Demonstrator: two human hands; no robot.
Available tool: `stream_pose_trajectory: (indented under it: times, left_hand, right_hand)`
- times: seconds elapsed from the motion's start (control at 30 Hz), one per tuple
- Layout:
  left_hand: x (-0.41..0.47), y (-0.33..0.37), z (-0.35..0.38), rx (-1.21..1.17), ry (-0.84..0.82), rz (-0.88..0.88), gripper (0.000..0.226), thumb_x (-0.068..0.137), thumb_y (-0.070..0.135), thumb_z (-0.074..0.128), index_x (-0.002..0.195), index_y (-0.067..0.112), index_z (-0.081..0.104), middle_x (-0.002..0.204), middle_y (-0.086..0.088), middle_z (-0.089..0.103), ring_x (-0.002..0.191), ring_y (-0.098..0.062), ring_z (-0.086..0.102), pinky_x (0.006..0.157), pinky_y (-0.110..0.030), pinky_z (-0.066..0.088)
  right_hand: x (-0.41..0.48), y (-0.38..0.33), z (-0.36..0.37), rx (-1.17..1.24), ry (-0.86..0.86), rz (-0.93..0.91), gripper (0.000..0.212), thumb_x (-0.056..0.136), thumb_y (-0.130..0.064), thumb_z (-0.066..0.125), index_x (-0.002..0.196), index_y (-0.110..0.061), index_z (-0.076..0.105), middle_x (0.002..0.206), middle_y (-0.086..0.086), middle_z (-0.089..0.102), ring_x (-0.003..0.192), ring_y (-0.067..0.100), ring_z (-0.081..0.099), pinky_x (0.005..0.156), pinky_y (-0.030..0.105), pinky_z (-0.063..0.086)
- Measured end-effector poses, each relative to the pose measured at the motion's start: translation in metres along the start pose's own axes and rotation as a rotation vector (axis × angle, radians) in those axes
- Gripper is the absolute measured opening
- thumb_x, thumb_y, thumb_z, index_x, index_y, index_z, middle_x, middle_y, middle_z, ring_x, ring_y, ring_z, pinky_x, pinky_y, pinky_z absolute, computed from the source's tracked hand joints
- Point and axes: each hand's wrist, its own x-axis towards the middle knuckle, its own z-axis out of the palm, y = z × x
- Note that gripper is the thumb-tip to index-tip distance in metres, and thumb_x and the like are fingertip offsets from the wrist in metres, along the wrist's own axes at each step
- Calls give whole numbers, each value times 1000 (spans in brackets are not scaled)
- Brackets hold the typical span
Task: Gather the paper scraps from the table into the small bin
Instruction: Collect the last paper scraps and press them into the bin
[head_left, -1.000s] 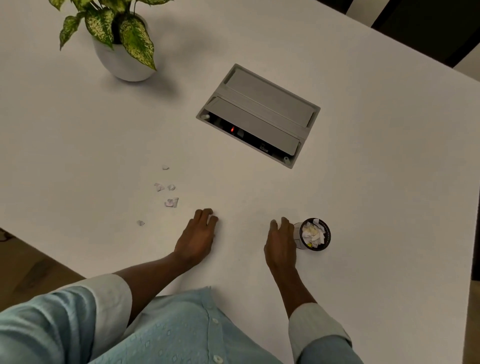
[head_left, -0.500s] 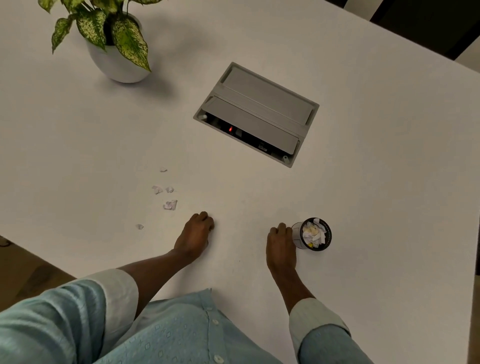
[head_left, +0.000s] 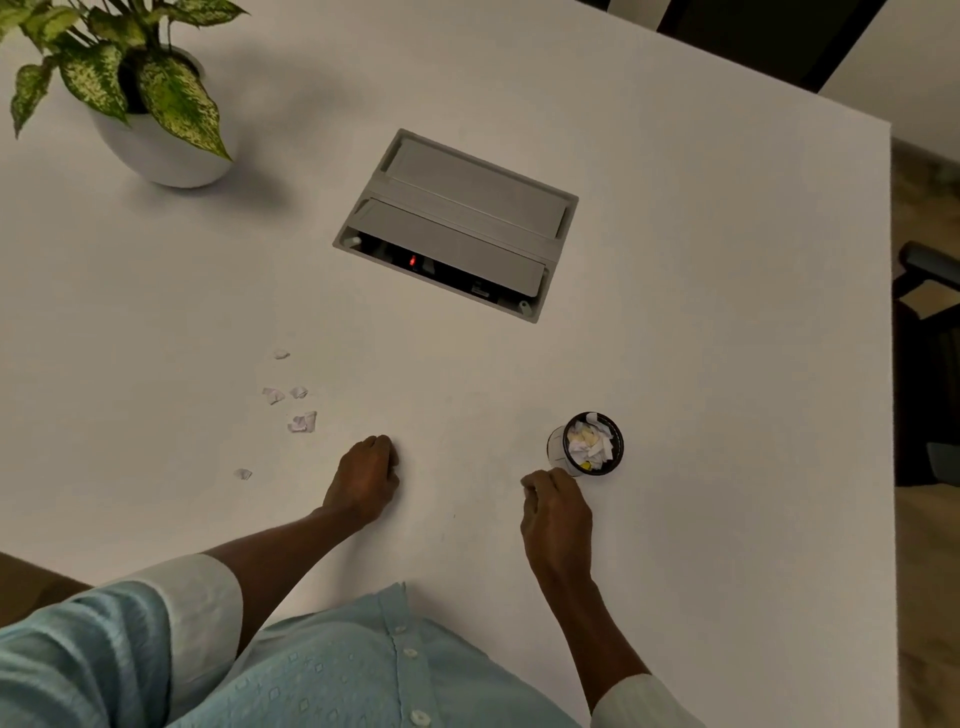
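Note:
Several small white paper scraps lie on the white table (head_left: 701, 364), left of centre: one (head_left: 281, 354) farthest, a pair (head_left: 272, 395) below it, a bigger one (head_left: 302, 422), and one (head_left: 242, 473) nearest me. My left hand (head_left: 363, 480) rests on the table right of them with its fingers curled under; no scrap shows in it. The small round bin (head_left: 558, 451), black-rimmed and full of crumpled paper, stands to the right. My right hand (head_left: 556, 512) sits just below and left of it, fingers curled, close to the bin's base.
A potted plant in a white pot (head_left: 161, 150) stands at the far left. A grey cable box (head_left: 457, 223) with its flap ajar is set into the table's middle. The table's right edge (head_left: 891, 312) drops to a dark chair (head_left: 930, 275).
My left hand's fingers have curled into a fist. My right hand has drawn back from the bin's side toward me and curled its fingers. The scraps and the bin have not moved.

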Motion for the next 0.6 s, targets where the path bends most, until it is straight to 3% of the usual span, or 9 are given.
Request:
stream_pose_trajectory:
  times: [0.2,0.27,0.37,0.47,0.53,0.6]
  left_hand:
    - [-6,0,-3,-167,93,-95,19,81,-5,71,91,8,61,83,-2,64,76,-25,59,64,-32,42]
    - [-10,-4,-3,-195,151,-102,20,81,-6,71,91,8,60,81,0,64,74,-24,60,64,-34,43]
    - [-13,-7,-2,-209,207,-120,25,86,9,82,96,10,59,87,3,63,77,-19,60,69,-34,47]
    - [-8,0,-3,-139,171,-119,38,85,25,87,107,7,61,102,-5,61,90,-25,60,83,-43,53]
    - [-3,7,-4,-90,128,-98,36,87,24,85,110,7,62,107,-6,59,95,-27,60,87,-44,53]
    - [2,14,-4,-26,112,-47,18,91,11,76,104,5,65,106,-8,60,94,-30,60,84,-45,52]
  right_hand:
    - [-12,4,-7,120,66,39,9,89,-3,75,93,-11,74,89,1,69,81,16,67,73,27,59]
    - [-13,3,-7,141,72,58,8,90,-3,74,93,-10,74,89,1,70,81,17,67,73,30,60]
    - [-14,-3,-5,145,58,61,7,91,-4,72,93,-10,75,89,1,70,81,17,66,72,34,60]
    - [-14,-11,-5,147,42,31,8,91,-4,72,93,-11,74,89,0,69,80,15,65,71,31,59]
    - [-12,-15,-6,147,43,8,9,91,-3,72,92,-12,74,88,-1,68,79,15,65,70,30,58]
    - [-9,-18,-8,146,54,-6,9,91,-3,72,91,-12,74,88,-1,68,78,15,65,69,28,57]
